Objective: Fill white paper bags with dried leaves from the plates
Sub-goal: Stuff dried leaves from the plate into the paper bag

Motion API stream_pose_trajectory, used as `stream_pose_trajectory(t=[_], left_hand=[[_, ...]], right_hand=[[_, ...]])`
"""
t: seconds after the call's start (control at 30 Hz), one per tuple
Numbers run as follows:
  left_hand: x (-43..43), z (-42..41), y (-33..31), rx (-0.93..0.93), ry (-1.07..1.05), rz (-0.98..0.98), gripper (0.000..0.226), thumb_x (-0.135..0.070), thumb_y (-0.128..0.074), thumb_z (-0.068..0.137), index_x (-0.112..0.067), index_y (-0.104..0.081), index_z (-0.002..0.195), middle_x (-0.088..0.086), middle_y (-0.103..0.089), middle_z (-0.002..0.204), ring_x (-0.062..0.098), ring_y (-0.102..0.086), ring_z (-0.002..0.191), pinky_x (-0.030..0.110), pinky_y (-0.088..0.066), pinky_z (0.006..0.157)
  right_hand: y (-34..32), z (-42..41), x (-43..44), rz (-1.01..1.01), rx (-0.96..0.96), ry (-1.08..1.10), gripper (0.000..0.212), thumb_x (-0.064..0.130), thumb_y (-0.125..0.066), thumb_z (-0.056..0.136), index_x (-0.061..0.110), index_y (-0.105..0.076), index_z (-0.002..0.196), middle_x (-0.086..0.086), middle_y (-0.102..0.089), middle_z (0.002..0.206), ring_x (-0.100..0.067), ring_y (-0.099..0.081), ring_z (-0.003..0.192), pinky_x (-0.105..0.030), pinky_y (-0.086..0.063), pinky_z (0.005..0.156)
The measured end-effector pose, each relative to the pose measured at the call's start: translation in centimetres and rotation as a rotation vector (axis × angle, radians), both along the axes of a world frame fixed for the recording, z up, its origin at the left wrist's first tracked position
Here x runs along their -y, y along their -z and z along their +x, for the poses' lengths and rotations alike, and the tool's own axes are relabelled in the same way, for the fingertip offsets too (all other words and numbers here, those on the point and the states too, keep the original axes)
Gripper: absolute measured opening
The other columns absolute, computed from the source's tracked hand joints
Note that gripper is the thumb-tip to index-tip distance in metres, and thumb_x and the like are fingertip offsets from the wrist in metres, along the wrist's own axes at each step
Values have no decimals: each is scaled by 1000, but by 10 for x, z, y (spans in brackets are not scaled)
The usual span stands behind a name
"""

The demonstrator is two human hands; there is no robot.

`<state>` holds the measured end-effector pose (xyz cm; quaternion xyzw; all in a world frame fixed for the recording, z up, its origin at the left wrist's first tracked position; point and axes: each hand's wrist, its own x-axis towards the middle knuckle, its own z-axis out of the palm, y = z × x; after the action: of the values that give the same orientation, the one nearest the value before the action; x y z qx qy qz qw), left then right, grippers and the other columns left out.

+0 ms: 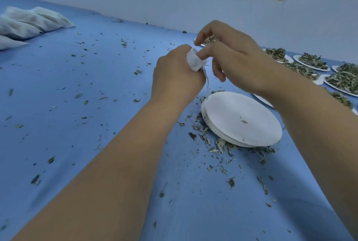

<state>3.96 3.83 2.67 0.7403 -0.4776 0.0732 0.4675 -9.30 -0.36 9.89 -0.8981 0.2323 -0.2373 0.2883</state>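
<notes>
Left hand (178, 80) grasps small white paper bag (193, 62) above blue tabletop (96, 85), toward its far edge | right hand (238, 62) at bag mouth, grip unclear | tip: keep mouth upright, press gently, spare the dangling drawstring (206, 84).

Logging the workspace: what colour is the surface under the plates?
The table surface is plain blue, clearest in the head view.

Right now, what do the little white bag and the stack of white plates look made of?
Bag: thin matte paper or non-woven fibre, judging by its soft crumpled folds; a string hangs from it.
Plates: likely matte paper or foam; flat white, no gloss, thin stacked rims.
</notes>
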Motion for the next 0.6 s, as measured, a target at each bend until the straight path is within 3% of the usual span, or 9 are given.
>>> stream_pose_trajectory(t=[0.1, 0.17, 0.23, 0.3, 0.37, 0.43, 0.47, 0.53, 0.6], left_hand=[[-15, 7, -5, -41, -15, -34, 21, -24, -54, 81, -28, -40, 66, -13, -44, 56, 2, -46, 53, 18, -21, 43], [-30, 19, -9, -112, -6, -60, 17, -21, -54, 78, -27, -44, 65, -12, -49, 57, 2, -52, 59, 19, -28, 46], [-48, 44, -17, -178, -42, -115, 13, -22, -60, 81, -20, -53, 70, -8, -56, 63, 10, -57, 68, 28, -43, 55], [-71, 78, -27, -269, -86, -181, 15, -22, -67, 81, -17, -56, 70, -8, -58, 65, 14, -60, 70, 31, -48, 62], [-95, 115, -36, -400, -122, -243, 17, -21, -70, 80, -19, -57, 69, -11, -57, 62, 15, -60, 66, 30, -48, 63], [-118, 151, -44, -519, -139, -337, 23, -18, -72, 81, -18, -54, 67, -9, -51, 58, 15, -52, 58, 28, -44, 59], [-129, 167, -46, -568, -136, -387, 24, -16, -72, 82, -17, -52, 68, -7, -49, 58, 14, -48, 56, 25, -41, 56], [-145, 196, -48, -666, -127, -470, 17, -11, -69, 84, -13, -57, 72, -7, -55, 58, 11, -52, 54, 21, -43, 53], [-154, 224, -45, -754, -117, -535, 11, -6, -65, 85, -9, -63, 75, -8, -67, 64, 9, -64, 62, 22, -52, 59]], right_hand=[[-2, 15, -7, -33, -69, -106, 15, 21, -43, 102, 25, -54, 111, 12, -59, 57, -10, -49, 56, -12, -40, 48], [-5, 35, -15, -25, -92, -165, 13, 21, -43, 101, 28, -52, 108, 10, -66, 66, -14, -53, 55, -16, -43, 49], [-12, 63, -23, 35, 55, -182, 12, 21, -47, 94, 31, -53, 99, 7, -75, 82, -20, -57, 52, -20, -41, 49], [-13, 94, -31, 114, 282, -196, 8, 21, -51, 87, 27, -52, 91, 2, -78, 91, -24, -57, 52, -19, -37, 47], [-6, 130, -39, 170, 360, -225, 13, 25, -58, 82, 27, -52, 94, 6, -77, 101, -17, -65, 67, -26, -43, 51], [7, 166, -53, 251, 140, -310, 39, 40, -69, 77, 35, -52, 111, 16, -68, 122, -4, -69, 95, -37, -56, 68], [16, 182, -62, 281, 3, -367, 53, 45, -76, 75, 39, -49, 121, 20, -63, 129, 0, -68, 103, -37, -58, 79], [38, 216, -84, 296, -89, -442, 63, 42, -81, 80, 38, -43, 129, 19, -64, 126, 1, -69, 103, -31, -55, 86], [58, 249, -105, 294, 11, -408, 53, 38, -80, 84, 37, -45, 124, 16, -72, 111, -1, -71, 93, -29, -56, 80]])
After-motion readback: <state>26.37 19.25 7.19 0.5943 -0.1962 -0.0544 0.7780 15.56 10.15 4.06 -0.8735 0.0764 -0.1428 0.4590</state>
